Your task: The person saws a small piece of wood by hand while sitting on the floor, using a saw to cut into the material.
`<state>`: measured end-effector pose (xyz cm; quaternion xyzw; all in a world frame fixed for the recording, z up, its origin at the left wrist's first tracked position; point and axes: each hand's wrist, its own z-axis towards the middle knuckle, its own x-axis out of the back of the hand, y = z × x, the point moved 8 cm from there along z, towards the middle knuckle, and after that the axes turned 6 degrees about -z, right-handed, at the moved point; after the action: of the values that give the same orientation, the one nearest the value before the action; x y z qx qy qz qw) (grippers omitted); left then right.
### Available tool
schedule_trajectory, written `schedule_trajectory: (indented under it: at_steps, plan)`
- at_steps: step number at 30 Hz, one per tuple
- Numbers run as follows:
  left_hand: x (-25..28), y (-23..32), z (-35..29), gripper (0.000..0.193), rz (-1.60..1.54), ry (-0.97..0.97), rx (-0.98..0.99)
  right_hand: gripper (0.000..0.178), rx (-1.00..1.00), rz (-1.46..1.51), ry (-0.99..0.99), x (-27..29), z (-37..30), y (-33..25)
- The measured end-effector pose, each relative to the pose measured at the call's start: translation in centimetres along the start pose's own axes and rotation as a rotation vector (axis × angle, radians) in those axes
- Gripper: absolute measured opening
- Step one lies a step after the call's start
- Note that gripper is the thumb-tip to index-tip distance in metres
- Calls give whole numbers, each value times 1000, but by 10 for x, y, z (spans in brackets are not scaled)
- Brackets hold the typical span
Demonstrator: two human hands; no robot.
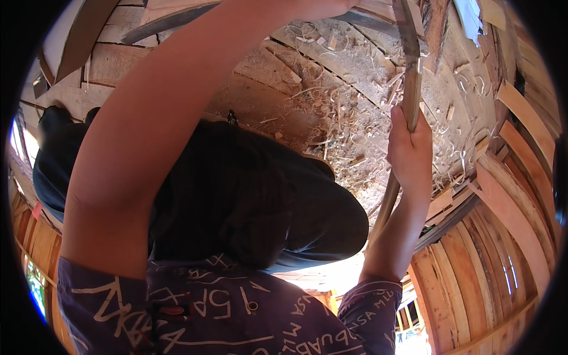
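Note:
My right hand [409, 151] is closed around a long, thin, slightly curved wooden strip [412, 94] that runs from my lap up toward the top of the view. A grey metal blade [407, 32] lies against the strip's upper end. My left arm reaches up across the view from the lower left. Only the edge of my left hand [322, 6] shows at the top rim, so its grip is hidden. My dark-clothed lap [254, 195] fills the middle.
Pale wood shavings [349, 118] litter the dusty plank floor [266, 71]. Curved wooden boards [509, 207] are stacked at the right. A dark flat bar [165, 23] lies at the upper left. More planks [112, 62] cover the left side.

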<state>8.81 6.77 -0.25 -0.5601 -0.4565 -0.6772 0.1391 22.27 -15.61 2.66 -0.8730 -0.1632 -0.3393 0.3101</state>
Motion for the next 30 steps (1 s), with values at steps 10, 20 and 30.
schedule_trajectory:
  at_steps: [10,20,30]
  plan:
    - [-5,-5,0,57,-15,-12,-12,34,-19,-57,-22,0,26,-7]
    - [2,2,-10,56,8,108,-76,35,53,-108,-19,-6,49,-25]
    - [8,12,-7,67,-6,-8,-16,35,10,-27,2,-14,48,-24]
